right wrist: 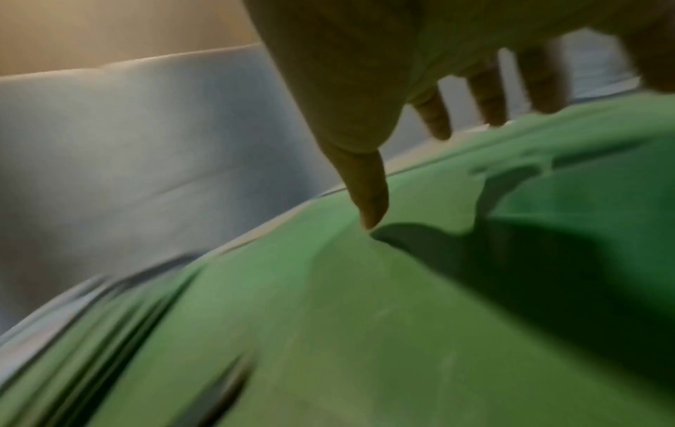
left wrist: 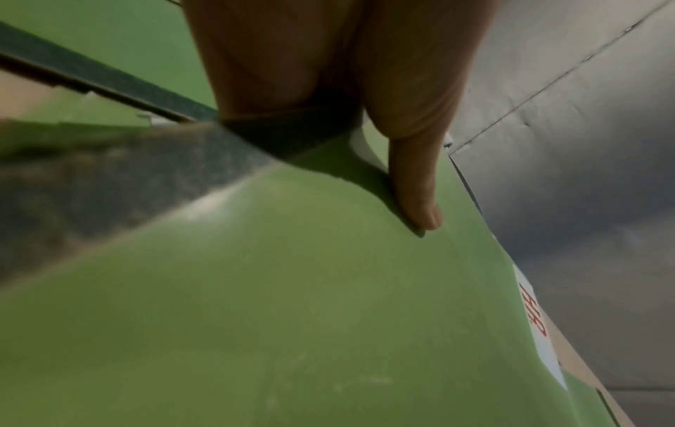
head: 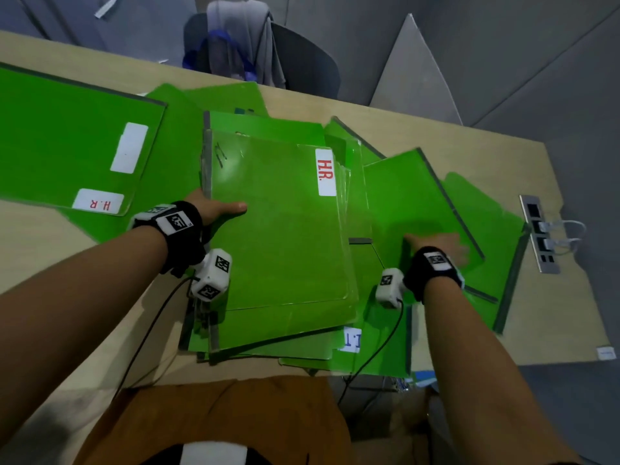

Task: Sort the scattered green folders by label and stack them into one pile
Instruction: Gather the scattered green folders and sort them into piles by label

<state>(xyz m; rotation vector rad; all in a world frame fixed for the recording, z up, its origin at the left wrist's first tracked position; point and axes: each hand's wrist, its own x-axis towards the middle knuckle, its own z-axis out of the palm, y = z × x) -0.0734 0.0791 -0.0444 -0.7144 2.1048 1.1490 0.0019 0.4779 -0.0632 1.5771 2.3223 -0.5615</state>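
Green folders lie scattered and overlapping on the wooden table (head: 37, 263). On top of the middle heap is a folder with a red "H.R." label (head: 285, 236). My left hand (head: 219, 209) grips its left spine edge, thumb (left wrist: 416, 196) flat on the cover (left wrist: 292, 317), fingers hidden beneath. My right hand (head: 439, 243) lies with straight, spread fingers on a plain green folder (head: 402, 196) to the right; its thumb tip (right wrist: 369, 199) touches the green surface (right wrist: 328, 317). An "I.T" label (head: 352, 339) peeks out low in the heap.
A large folder with an "H.R" label (head: 98, 203) and a blank label lies at the left. More folders spread toward a metal socket panel (head: 540, 233) at the right edge. A chair with a grey garment (head: 255, 45) stands behind the table. Cables hang from my wrists.
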